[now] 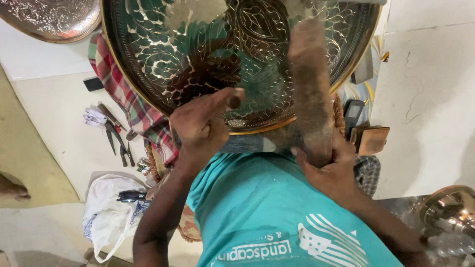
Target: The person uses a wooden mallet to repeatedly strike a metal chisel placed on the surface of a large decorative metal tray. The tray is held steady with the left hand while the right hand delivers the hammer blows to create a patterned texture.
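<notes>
While both hands grip tools, tray (148,54) overhangs.

The large round brass tray (237,54) fills the upper middle of the view, its face turned toward the camera and tilted, its lower rim resting against the person's lap. It is densely engraved — leaf shapes, scrolling vines and fine scale-like hatching — and its polished metal mirrors teal and dark patches. A raised golden rim runs around the edge. A small dark chisel (233,101) stands with its tip on the engraved face near the lower rim. A thick, worn wooden mallet (310,84) — brown, blurred — lies across the tray's right part, pointing upward
</notes>
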